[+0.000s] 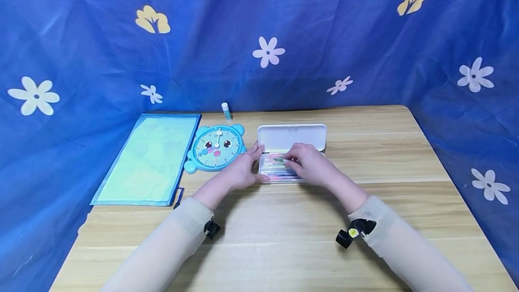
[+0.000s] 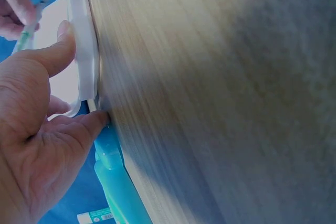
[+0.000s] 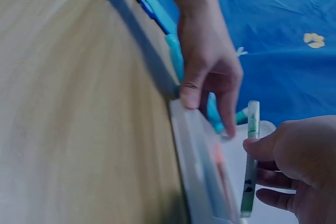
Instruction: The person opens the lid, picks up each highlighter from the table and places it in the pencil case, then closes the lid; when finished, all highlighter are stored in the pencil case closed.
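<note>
A white pencil case (image 1: 292, 138) lies on the table with its lid raised at the back and several pens inside. At its left end, my left hand (image 1: 242, 171) grips the case, thumb at the front edge and fingers toward the back corner. My right hand (image 1: 310, 164) is above the tray and pinches a slim marker (image 3: 250, 156) with a clear cap and green parts. In the right wrist view the marker stands almost upright between thumb and fingers. Much of the tray is covered by the right hand in the head view.
Left of the case is a blue toy clock (image 1: 216, 161) with a cartoon face, close to my left fingers. A glue stick (image 1: 226, 111) stands behind it. Farther left lies a light-blue zip folder (image 1: 147, 161). A blue patterned cloth (image 1: 300, 71) hangs behind the wooden table (image 1: 275, 238).
</note>
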Motion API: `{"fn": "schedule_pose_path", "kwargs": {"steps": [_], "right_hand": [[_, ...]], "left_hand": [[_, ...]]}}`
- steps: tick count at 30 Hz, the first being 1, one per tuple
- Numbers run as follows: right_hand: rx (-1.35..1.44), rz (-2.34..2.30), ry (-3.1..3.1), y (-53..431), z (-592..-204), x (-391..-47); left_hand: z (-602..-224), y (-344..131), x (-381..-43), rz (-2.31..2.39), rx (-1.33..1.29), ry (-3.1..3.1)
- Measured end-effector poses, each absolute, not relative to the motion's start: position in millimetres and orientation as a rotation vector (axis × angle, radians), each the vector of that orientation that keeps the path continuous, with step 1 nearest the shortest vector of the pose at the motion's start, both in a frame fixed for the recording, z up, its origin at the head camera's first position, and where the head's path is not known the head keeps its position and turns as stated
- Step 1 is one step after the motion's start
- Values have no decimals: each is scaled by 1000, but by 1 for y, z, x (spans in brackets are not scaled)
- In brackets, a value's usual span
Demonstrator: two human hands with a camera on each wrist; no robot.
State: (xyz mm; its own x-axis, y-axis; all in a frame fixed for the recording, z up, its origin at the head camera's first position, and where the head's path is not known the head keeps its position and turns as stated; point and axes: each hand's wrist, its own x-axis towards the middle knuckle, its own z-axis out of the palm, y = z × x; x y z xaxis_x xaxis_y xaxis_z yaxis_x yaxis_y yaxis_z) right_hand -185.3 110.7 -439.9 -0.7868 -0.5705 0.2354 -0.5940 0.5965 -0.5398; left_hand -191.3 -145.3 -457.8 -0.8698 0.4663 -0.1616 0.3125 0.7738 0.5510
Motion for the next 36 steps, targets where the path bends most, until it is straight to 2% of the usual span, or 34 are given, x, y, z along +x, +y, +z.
{"fn": "schedule_pose_path", "kwargs": {"steps": [19,36], "right_hand": [[1150,721,-2817,87,-462,-183],[1302,549,-2690,91,-469,-183]], "left_hand": [[-457,-145,-190,752,594,2686],[-457,-143,-191,761,552,2667]]}}
